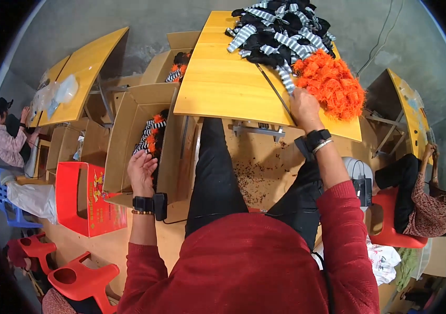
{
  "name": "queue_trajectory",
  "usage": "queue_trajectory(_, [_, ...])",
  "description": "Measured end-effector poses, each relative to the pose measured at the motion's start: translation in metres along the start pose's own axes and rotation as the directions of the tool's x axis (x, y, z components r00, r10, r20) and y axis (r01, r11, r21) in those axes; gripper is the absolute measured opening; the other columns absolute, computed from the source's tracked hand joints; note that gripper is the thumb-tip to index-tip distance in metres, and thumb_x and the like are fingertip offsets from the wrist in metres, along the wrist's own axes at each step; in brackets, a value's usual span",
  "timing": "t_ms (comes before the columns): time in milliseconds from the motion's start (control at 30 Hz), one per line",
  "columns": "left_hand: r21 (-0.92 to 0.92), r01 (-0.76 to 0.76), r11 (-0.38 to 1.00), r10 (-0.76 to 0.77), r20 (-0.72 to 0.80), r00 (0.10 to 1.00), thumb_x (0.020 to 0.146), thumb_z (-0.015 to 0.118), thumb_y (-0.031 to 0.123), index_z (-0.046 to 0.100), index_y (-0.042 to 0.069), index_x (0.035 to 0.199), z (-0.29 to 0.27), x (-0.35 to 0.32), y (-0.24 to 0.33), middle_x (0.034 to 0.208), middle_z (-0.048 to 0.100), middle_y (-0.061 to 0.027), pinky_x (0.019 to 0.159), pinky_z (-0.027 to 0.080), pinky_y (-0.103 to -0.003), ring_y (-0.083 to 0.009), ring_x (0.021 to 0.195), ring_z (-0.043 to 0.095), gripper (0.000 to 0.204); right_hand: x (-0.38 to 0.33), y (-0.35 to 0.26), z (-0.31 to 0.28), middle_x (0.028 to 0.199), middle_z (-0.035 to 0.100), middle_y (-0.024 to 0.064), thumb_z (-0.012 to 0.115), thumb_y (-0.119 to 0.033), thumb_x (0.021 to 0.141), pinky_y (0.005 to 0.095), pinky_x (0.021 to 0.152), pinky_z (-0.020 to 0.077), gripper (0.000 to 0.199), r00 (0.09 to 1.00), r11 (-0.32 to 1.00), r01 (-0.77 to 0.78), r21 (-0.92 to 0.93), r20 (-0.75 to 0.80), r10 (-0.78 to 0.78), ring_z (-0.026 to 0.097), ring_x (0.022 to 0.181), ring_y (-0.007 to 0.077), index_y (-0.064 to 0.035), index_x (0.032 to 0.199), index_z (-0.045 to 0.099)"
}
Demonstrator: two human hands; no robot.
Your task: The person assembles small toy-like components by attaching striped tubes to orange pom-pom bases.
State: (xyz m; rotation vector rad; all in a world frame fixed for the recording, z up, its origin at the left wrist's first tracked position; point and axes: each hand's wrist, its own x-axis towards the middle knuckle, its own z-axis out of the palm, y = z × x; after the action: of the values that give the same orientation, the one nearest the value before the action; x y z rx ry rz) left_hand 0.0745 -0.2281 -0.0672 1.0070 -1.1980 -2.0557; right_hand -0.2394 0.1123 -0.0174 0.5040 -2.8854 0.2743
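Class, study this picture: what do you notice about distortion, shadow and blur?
Head view: the fisheye lens bows the front edge of the yellow table and leaves black corners; head view: the floor beneath it looks partly shaded; head view: the left hand and right hand show no obvious motion blur.

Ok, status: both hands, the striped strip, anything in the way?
Left hand open at the cardboard box. Right hand at striped strip, hold unclear. Orange fluffy pile and thin dark rod close by.
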Motion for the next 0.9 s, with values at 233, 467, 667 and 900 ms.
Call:
queue_trajectory(233, [0.058, -0.097, 0.994, 0.084, 0.192, 0.978, 0.080, 0.057, 0.011, 0.053, 0.002, 0.094, 0.053, -0.020, 0.015, 0.073, 0.059, -0.0070, 0.056, 0.050, -0.025, -0.0174, 0.063, 0.060, 0.017, -0.014, -0.018, -0.020, 0.075, 0.060, 0.0162, 0.048, -0.009, 0.071, 0.0381, 0.056, 0.0495, 0.015, 0.941, 0.921, 0.333, -0.204, 0.014, -0.337, 0.062, 0.068, 0.0298, -0.0024, 0.076, 0.061])
queue_trajectory(467, [0.103, 0.014, 0.995, -0.051, 0.359, 0.932, 0.081, 0.054, 0.008, 0.055, 0.003, 0.092, 0.108, -0.053, -0.013, 0.070, 0.059, -0.0062, 0.053, 0.049, -0.022, -0.0156, 0.060, 0.060, 0.012, -0.006, -0.010, -0.029, 0.080, 0.059, 0.0184, 0.046, -0.011, 0.075, 0.0404, 0.065, 0.0486, 0.019, 0.946, 0.932, 0.324, -0.162, 0.087, -0.314, 0.060, 0.075, 0.0329, 0.0013, 0.075, 0.061])
queue_trajectory(667, [0.104, -0.035, 0.994, -0.031, 0.577, 0.816, 0.081, 0.055, 0.009, 0.056, 0.002, 0.093, 0.163, -0.084, -0.022, 0.073, 0.060, -0.0067, 0.055, 0.049, -0.022, -0.0152, 0.062, 0.060, 0.014, 0.015, 0.006, -0.035, 0.079, 0.061, 0.0202, 0.048, -0.019, 0.073, 0.0400, 0.063, 0.0480, 0.022, 0.970, 0.980, 0.197, -0.022, 0.152, -0.191, 0.060, 0.072, 0.0333, -0.0026, 0.074, 0.063])
queue_trajectory(900, [0.116, 0.183, 0.976, -0.205, 0.768, 0.607, 0.084, 0.053, 0.024, 0.054, 0.001, 0.100, 0.222, -0.086, -0.024, 0.081, 0.061, -0.0105, 0.064, 0.050, -0.026, -0.0191, 0.072, 0.061, 0.028, 0.006, 0.013, -0.082, 0.071, 0.057, 0.0189, 0.048, -0.018, 0.072, 0.0439, 0.061, 0.0438, 0.016, 0.957, 0.897, 0.260, 0.357, -0.222, -0.189, 0.056, 0.070, 0.0364, -0.0028, 0.074, 0.053])
